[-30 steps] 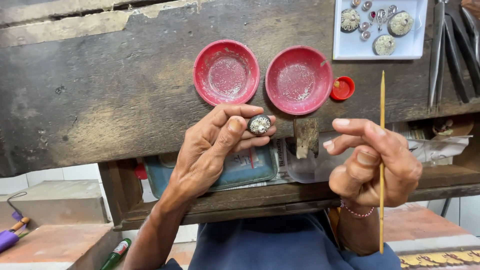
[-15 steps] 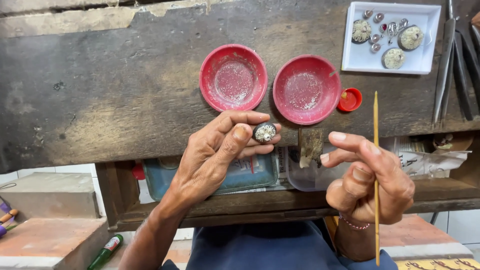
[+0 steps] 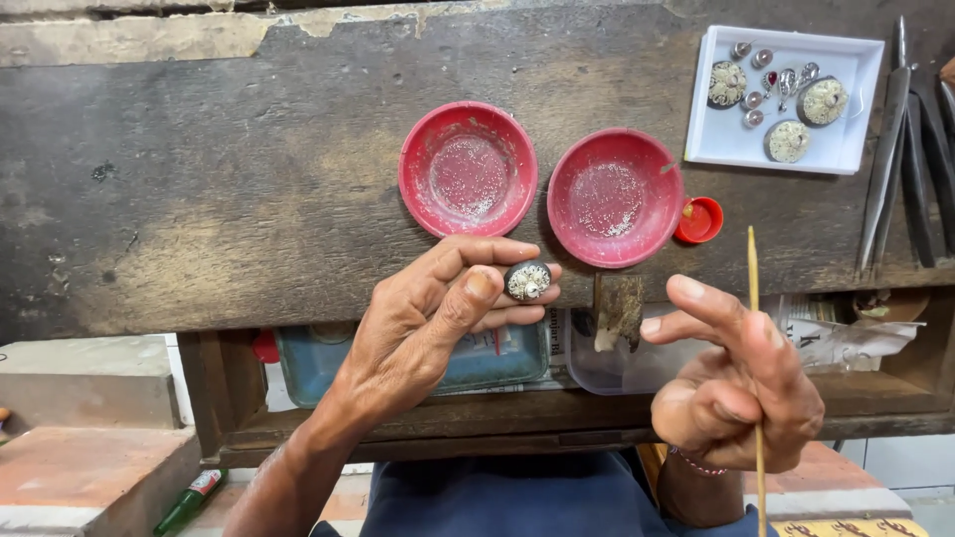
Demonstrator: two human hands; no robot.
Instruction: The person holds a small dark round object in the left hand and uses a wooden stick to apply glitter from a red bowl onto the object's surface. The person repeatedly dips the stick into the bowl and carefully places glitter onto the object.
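My left hand [image 3: 433, 318] pinches a small round silver jewellery piece [image 3: 526, 280] between thumb and fingers, just below the bench's front edge. My right hand [image 3: 731, 388] grips a thin wooden stick [image 3: 754, 328] held upright, with the index and middle fingers stretched toward the left. Two red shallow dishes, the left dish [image 3: 468, 169] and the right dish [image 3: 614, 197], sit on the worn dark wooden bench [image 3: 219, 169] right above my hands, each holding fine pale grains. A small red cap [image 3: 699, 220] lies beside the right dish.
A white tray [image 3: 856, 99] at the back right holds several round silver pieces and small stones. Metal pliers and tweezers [image 3: 900, 149] lie at the right edge. A wooden peg [image 3: 618, 310] sticks out from the bench front. A shelf below holds a blue tin [image 3: 497, 358] and papers.
The view has shifted a little, so the dishes and tray sit lower in frame. Both hands keep their hold; the right hand with the stick has dropped slightly.
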